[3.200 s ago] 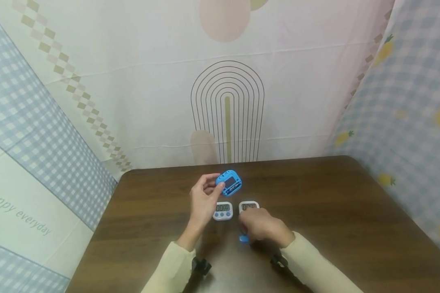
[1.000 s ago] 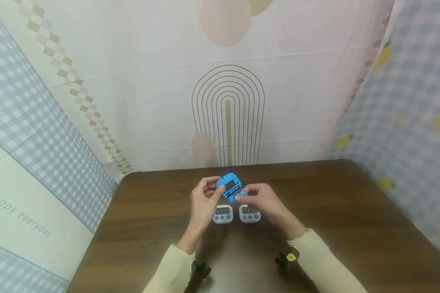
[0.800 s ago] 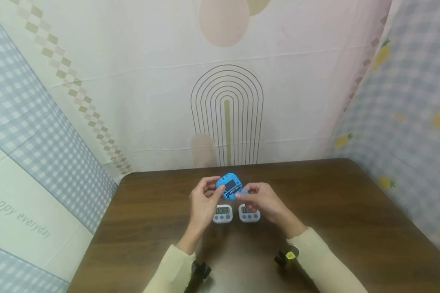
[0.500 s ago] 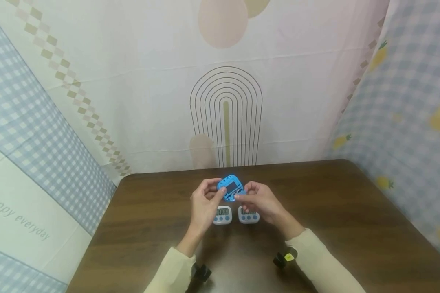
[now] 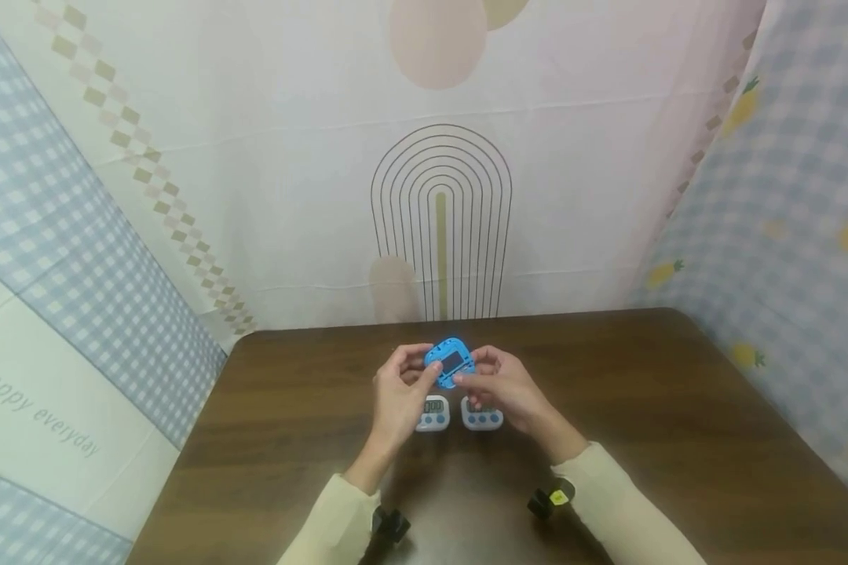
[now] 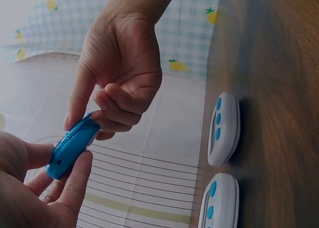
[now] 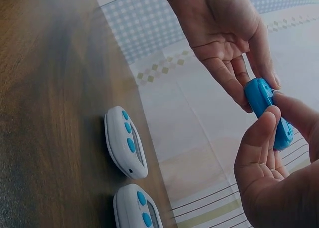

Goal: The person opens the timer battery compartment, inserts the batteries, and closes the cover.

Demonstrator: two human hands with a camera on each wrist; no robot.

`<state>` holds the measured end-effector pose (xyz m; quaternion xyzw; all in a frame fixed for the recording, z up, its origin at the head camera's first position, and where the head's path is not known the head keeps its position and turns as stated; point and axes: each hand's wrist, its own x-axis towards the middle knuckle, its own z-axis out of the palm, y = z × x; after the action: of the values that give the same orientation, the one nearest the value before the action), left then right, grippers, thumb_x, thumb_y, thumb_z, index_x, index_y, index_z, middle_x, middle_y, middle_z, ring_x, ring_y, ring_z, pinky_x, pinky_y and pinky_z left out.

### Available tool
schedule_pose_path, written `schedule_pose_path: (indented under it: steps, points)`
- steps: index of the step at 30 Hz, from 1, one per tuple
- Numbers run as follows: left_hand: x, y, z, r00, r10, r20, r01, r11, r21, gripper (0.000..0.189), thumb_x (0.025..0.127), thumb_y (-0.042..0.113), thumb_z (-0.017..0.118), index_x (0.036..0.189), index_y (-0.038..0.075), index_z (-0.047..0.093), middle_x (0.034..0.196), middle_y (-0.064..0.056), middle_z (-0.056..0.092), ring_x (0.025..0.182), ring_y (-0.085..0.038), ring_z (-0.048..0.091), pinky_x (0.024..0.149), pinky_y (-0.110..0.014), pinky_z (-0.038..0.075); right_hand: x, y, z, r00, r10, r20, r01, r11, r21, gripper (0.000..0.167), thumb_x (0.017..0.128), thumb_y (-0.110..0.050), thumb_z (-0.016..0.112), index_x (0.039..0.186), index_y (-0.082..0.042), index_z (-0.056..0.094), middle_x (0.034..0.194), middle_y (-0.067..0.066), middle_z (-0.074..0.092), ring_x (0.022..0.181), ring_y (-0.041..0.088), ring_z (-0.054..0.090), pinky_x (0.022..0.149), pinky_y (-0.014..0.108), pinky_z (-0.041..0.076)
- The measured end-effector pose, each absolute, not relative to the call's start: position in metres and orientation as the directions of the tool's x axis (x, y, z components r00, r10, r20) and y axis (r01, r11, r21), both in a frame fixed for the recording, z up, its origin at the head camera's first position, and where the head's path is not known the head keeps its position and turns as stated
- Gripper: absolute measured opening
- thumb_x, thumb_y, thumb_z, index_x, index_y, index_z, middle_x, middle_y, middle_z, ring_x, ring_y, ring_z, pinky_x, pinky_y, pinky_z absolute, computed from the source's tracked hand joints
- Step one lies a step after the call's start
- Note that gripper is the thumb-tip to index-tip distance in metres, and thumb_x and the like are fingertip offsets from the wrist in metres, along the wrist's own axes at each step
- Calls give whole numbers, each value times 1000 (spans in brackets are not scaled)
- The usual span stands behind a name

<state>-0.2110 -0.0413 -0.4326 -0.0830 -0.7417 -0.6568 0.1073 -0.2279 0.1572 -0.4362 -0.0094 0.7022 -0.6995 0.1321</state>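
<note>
A blue digital timer [image 5: 447,353] is held up above the table, its back with a dark rectangle turned toward me. My left hand [image 5: 398,392] grips its left side, thumb on the back and fingers behind. At the lower right edge my right hand [image 5: 510,392] pinches the timer, its thumb pressing over the blue battery cover. That cover lies over the battery slot, partly hidden by the thumb; whether it sits flush I cannot tell. Both wrist views show the timer edge-on between the two hands, the left one showing its blue side [image 6: 72,148].
Two white timers with blue buttons stand side by side on the brown wooden table [image 5: 290,408] below the hands, a left one [image 5: 434,416] and a right one [image 5: 482,417]. A patterned cloth [image 5: 311,212] hangs behind the table.
My right hand has picked the blue battery cover up off the table and brought it onto the timer's back. The battery, visible earlier, is now covered. My left hand has kept its grip.
</note>
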Motion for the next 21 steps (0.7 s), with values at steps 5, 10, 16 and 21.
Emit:
schedule_pose_path:
  steps: [5,10,16,21]
  points:
    - [-211,-42,-434,-964,-19,267,262,129,956,26,98,15,77,124,12,72,106,-9,77,91,-23,75,80,-29,66,-228,156,-436,-965,-193,-175,170,41,-985,51,90,-22,86,126,-3,56,95,16,74,68,19,64,67,26,60]
    - [-212,-42,-433,-963,-17,268,264,124,956,26,99,14,77,124,12,72,106,-9,77,91,-23,75,79,-29,66,-229,156,-436,-966,-193,-171,164,52,-985,53,90,-23,87,128,-2,56,97,16,75,67,19,64,67,27,60]
    - [-212,-41,-433,-965,-10,261,259,114,959,26,98,13,77,124,12,72,106,-10,77,90,-24,76,79,-28,66,-229,157,-436,-966,-188,-175,168,53,-984,50,92,-22,85,128,-2,56,98,16,75,66,17,63,65,26,59]
    - [-212,-41,-432,-963,-6,269,267,112,957,26,98,13,77,124,11,72,107,-11,77,90,-24,76,79,-29,66,-228,156,-437,-970,-177,-168,157,74,-985,47,93,-26,84,126,0,62,96,16,74,67,18,63,67,26,59]
